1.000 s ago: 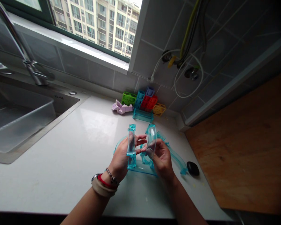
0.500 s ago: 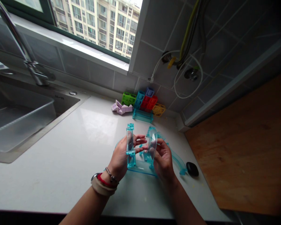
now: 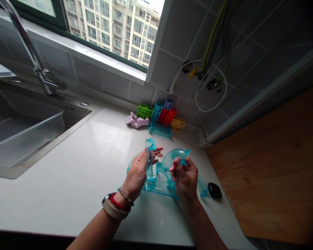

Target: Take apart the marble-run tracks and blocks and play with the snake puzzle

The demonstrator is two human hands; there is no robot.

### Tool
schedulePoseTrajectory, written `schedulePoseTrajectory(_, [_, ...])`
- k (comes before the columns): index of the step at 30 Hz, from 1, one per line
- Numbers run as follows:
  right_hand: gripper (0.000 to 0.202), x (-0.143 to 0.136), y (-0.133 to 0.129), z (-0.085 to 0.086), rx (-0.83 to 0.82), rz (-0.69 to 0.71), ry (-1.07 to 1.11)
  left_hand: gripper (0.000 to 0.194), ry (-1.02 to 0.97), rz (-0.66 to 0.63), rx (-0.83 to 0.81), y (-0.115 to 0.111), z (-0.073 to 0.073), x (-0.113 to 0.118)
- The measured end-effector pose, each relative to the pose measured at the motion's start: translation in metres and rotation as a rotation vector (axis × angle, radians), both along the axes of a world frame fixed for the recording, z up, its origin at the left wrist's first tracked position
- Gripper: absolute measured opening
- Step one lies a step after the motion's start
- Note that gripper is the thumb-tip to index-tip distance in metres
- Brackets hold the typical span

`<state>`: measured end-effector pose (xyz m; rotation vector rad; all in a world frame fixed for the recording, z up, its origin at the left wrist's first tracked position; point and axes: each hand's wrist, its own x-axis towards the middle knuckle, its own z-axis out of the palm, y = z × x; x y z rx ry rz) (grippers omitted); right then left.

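My left hand (image 3: 137,171) is closed around a straight, see-through teal plastic track piece (image 3: 149,165), which stands nearly upright with a block-like end at top and bottom. A curved, see-through teal track piece (image 3: 173,155) is pinched by its right end between the thumb and fingers of my right hand (image 3: 185,178). The two pieces are apart. Below and between the hands, more teal pieces lie on the counter, among them a flat one (image 3: 159,187); they are partly hidden by my hands. Another curved teal piece (image 3: 202,186) shows to the right of my right hand.
By the wall stand green (image 3: 145,110), blue, red (image 3: 167,116) and yellow (image 3: 177,123) plastic blocks, with a teal piece (image 3: 160,129) and a lilac folded block chain (image 3: 137,120) before them. A black rounded object (image 3: 214,190) sits at right. The sink (image 3: 79,118) is left, a wooden board (image 3: 271,166) right.
The curved piece in my right hand has turned from edge-on to broadside, and its end has swung right. The straight piece in my left hand has rotated and shifted slightly right.
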<state>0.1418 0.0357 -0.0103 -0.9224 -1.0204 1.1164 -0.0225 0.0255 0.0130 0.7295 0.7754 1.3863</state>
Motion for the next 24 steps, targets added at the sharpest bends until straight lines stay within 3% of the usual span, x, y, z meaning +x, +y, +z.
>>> schedulePoseTrajectory(4, [0.029, 0.002, 0.002, -0.001, 0.026, -0.051, -0.023, 0.058, 0.053, -0.017, 0.019, 0.0, -0.001, 0.0])
schedulePoseTrajectory(16, [0.036, 0.006, -0.006, -0.006, 0.042, 0.04, -0.13, 0.058, 0.16, -0.133, 0.025, 0.004, -0.02, 0.011])
schedulePoseTrajectory(24, [0.034, 0.004, -0.006, -0.003, 0.071, 0.022, -0.168, 0.06, 0.174, -0.131, 0.018, 0.002, -0.015, 0.011])
